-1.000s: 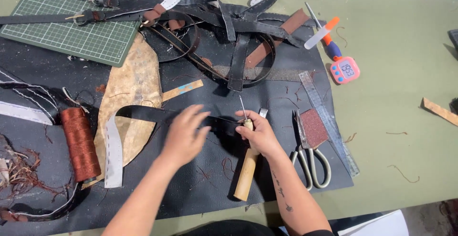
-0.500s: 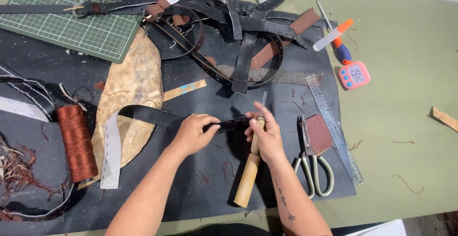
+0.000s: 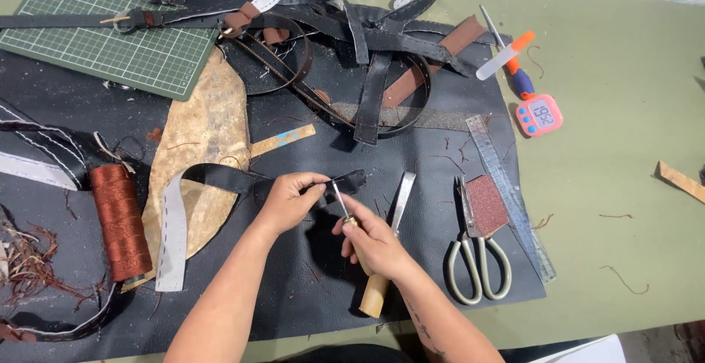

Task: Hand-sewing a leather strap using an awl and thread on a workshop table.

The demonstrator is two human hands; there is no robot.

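Observation:
My left hand [image 3: 288, 200] pinches a black leather strap [image 3: 220, 179] near its free end, holding it against the black leather sheet [image 3: 294, 289]. The strap curls left and turns down into a grey stitched underside [image 3: 170, 238]. My right hand [image 3: 374, 242] grips a wooden-handled awl [image 3: 371, 293]; its thin metal tip [image 3: 338, 194] points up at the strap, right beside my left fingers. A flat metal blade [image 3: 402, 198] lies just right of my right hand.
Scissors [image 3: 477, 260], a brown sanding pad [image 3: 486, 203] and a steel ruler [image 3: 510, 194] lie to the right. A spool of rust-brown thread [image 3: 120, 220] is at the left. A tangle of black straps [image 3: 367, 47], a green cutting mat [image 3: 95, 40], a pink timer [image 3: 538, 115] and a utility knife [image 3: 507, 55] are at the back.
My left hand closed onto the strap end. My right hand shifted its grip on the awl and brought the tip to the strap. The flat blade now lies uncovered.

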